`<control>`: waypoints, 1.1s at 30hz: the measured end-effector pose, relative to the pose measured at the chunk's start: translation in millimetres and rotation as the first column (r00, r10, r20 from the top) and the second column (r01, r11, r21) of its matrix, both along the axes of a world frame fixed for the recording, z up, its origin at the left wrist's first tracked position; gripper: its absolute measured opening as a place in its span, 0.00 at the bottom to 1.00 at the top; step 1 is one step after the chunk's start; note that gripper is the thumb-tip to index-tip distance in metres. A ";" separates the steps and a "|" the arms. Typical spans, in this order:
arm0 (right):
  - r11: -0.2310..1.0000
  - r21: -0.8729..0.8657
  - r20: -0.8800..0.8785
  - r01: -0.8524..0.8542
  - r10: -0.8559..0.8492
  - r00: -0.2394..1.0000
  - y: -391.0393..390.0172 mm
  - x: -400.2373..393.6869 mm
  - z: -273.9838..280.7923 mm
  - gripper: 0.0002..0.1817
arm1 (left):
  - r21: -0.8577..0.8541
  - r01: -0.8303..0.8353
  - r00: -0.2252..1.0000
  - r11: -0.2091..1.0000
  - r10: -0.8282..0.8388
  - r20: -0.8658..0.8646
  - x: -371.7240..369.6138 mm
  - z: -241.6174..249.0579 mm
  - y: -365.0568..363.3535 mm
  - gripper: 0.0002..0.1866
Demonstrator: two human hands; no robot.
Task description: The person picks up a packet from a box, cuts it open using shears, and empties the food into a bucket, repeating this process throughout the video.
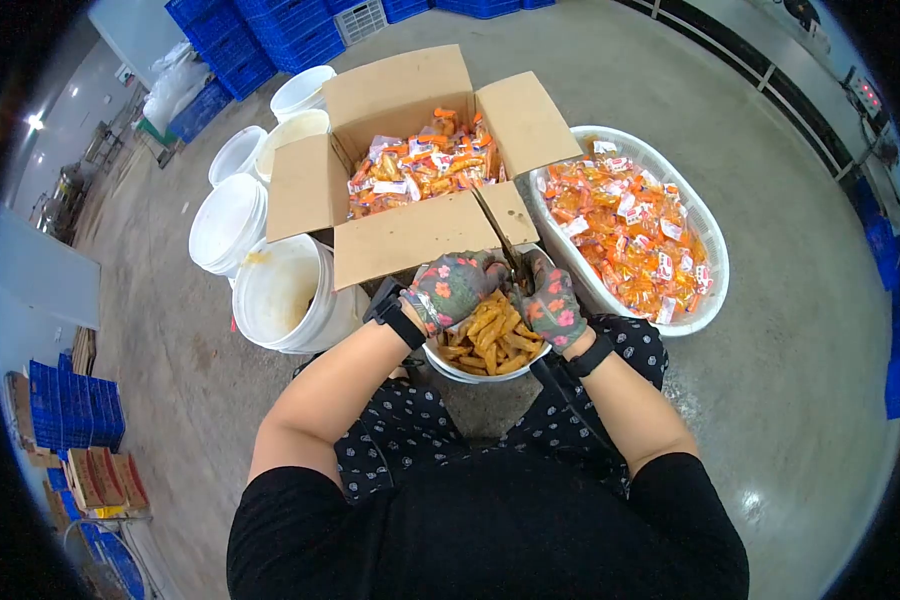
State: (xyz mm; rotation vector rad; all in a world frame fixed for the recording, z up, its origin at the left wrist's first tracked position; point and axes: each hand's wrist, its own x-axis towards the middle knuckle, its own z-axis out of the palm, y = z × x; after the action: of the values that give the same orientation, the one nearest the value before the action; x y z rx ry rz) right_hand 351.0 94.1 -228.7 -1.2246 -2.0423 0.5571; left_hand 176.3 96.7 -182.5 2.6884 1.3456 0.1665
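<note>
A white bucket [454,374] of yellowish-brown, finger-shaped food pieces [492,337] stands between my knees. Both hands wear grey flowered gloves and are close together over its far rim. My right hand [554,306] is closed around the near end of a long, dark, narrow blade-like tool [497,228], whose tip points away over the box flap. Close beside it, my left hand [457,288] has its fingers curled in; whatever they pinch is hidden. Just beyond, an open cardboard box [410,240] holds many small orange-and-clear packets [425,165].
To the right, a white oval tub [712,262] is full of orange packets [625,230]. White buckets [288,290] cluster at the left, some stacked. Blue crates [270,40] stand at the back, with another blue crate [75,405] far left. Metal equipment [760,70] lines the far right.
</note>
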 end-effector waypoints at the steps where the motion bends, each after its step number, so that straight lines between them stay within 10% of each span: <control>1: 1.000 0.000 -0.002 -0.006 0.006 1.000 0.1 -0.1 0.5 0.21 | -0.010 -0.011 0.998 1.000 0.010 -0.066 0.6 0.0 3.0 0.12; 10: 0.994 -0.106 -0.421 -0.017 -0.030 0.906 20.8 13.1 -44.3 0.21 | -0.106 -0.021 0.997 0.994 0.012 -0.082 -7.4 -4.4 24.7 0.25; 12: 0.989 -0.143 -0.260 0.022 -0.059 0.964 23.9 28.4 -43.1 0.22 | -0.167 0.013 0.996 0.986 0.002 0.088 -20.0 -3.5 33.9 0.24; 15: 0.905 -0.353 -0.796 -0.236 -0.157 0.585 22.3 30.5 -33.7 0.25 | -0.104 0.070 0.975 0.992 -0.046 0.216 -21.3 -1.4 50.0 0.22; 18: 0.998 0.008 -0.308 0.067 -0.061 0.950 27.3 31.5 -4.8 0.25 | -0.234 0.068 0.981 0.970 -0.022 0.193 6.8 17.7 53.1 0.22; 22: 0.978 -0.198 -0.358 0.065 -0.134 0.924 34.4 47.0 -10.9 0.21 | -0.249 0.139 0.962 0.959 -0.071 0.263 21.1 -9.7 72.6 0.23; 24: 0.959 -0.227 -0.426 0.169 -0.254 0.868 40.2 64.1 -3.7 0.12 | -0.470 0.234 0.704 0.851 0.186 0.686 6.2 -35.2 108.2 0.21; 26: 0.943 -0.074 -0.396 0.323 -0.325 0.859 48.2 96.0 10.5 0.13 | -0.652 0.111 0.653 0.750 0.439 0.617 -6.8 5.6 140.9 0.18; 27: 0.919 -0.053 -0.301 0.392 -0.388 0.871 59.4 125.6 -5.1 0.14 | -0.541 -0.007 0.723 0.841 0.378 0.578 -41.0 -32.2 181.3 0.14; 28: 0.890 -0.223 -0.424 0.399 -0.457 0.782 58.2 138.2 9.8 0.11 | -0.106 -0.098 0.982 0.990 0.113 0.151 -57.1 -29.3 199.6 0.14; 29: 0.896 -0.233 -0.528 0.378 -0.443 0.725 63.1 152.3 11.3 0.11 | -0.105 -0.275 0.940 0.956 0.244 -0.237 -25.8 34.5 175.7 0.17; 31: 0.906 -0.059 -0.627 0.418 -0.360 0.691 68.8 176.1 4.7 0.14 | 0.149 -0.188 0.944 0.971 0.220 -0.247 -51.0 -12.5 196.0 0.15; 33: 0.926 -0.248 -0.734 0.286 -0.372 0.568 65.5 195.2 11.4 0.15 | -0.230 -0.285 0.892 0.931 0.170 -0.418 -60.7 -42.7 222.2 0.19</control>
State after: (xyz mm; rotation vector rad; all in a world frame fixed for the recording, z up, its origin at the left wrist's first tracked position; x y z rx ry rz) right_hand 546.1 159.6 -217.3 -1.1090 -1.0226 0.8306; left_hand 115.6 318.8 -225.2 2.3886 1.6455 -0.5374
